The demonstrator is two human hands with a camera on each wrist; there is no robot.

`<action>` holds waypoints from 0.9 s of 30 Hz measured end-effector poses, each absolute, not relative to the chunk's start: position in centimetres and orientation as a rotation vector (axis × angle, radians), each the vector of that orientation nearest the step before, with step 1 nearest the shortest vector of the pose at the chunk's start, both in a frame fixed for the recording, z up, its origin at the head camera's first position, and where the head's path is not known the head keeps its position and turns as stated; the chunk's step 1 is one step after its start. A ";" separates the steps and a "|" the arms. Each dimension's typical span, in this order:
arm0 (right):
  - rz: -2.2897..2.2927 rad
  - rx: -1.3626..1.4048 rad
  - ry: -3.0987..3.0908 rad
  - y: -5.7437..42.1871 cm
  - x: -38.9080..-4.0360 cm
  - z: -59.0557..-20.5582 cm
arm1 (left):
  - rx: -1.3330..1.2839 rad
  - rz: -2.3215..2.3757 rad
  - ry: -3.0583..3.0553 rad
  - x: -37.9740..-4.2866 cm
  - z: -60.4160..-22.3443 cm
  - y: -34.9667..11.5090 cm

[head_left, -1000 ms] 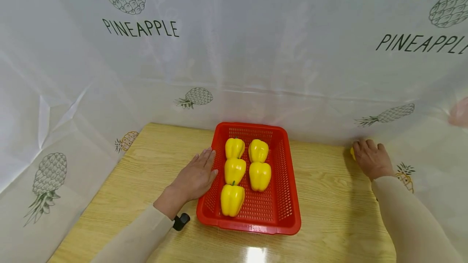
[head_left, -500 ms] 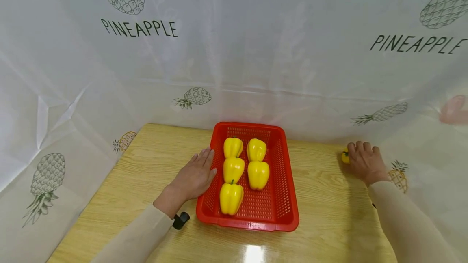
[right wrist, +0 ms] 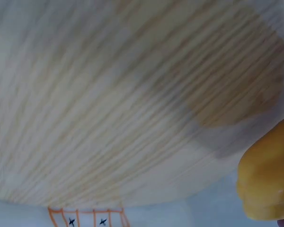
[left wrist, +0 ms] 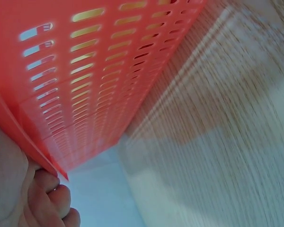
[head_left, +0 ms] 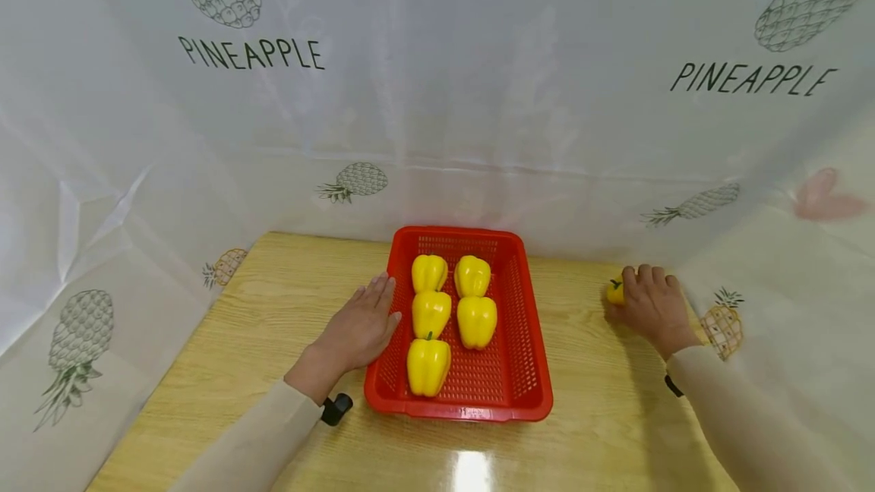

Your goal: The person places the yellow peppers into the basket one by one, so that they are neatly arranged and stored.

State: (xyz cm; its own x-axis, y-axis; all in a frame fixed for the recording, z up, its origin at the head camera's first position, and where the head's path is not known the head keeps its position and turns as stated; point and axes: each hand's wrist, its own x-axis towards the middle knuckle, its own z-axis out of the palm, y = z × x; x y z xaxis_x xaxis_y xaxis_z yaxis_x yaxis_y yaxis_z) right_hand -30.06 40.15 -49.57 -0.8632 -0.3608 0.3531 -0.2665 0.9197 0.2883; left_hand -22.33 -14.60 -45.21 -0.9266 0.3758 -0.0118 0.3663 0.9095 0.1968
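A red perforated plastic basket (head_left: 465, 410) stands mid-table, holding several yellow bell peppers (head_left: 428, 367). My left hand (head_left: 355, 329) rests along its left rim with fingers extended. In the left wrist view, the fingers (left wrist: 47, 201) lie against the outside of the basket wall (left wrist: 94, 85). Over by the table's back right, my right hand (head_left: 652, 302) grips another yellow bell pepper (head_left: 615, 292) from above, covering most of it. The right wrist view shows that pepper (right wrist: 267, 175) at its right edge, above a shadow on the wood; the hand itself is almost wholly out of frame there.
A pale sheet (head_left: 472, 127) printed with pineapples hangs behind the table and down both sides, close to its edges. Bare wooden tabletop (head_left: 581, 370) lies between the basket and my right hand.
My right hand and its pepper have shifted left in the head view, and more of the pepper shows. The head view has turned slightly right. The left hand stays on the basket rim.
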 end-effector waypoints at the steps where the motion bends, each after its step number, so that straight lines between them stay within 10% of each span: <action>1: -0.311 0.465 -2.656 39.8 -29.9 -49.6 | 0.588 0.300 3.022 -22.3 -45.2 -14.6; 27: -0.168 0.284 -2.688 32.5 -24.8 -50.5 | 0.573 0.350 3.002 -22.5 -45.5 -14.6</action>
State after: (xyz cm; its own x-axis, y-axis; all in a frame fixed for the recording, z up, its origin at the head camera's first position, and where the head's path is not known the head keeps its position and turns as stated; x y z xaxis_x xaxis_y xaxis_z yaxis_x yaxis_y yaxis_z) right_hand -24.81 32.53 -50.46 -0.8865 -0.2243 0.4048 -0.1721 0.9717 0.1617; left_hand -22.51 -14.61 -45.53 -0.9284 0.3709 -0.0218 0.3559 0.9047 0.2340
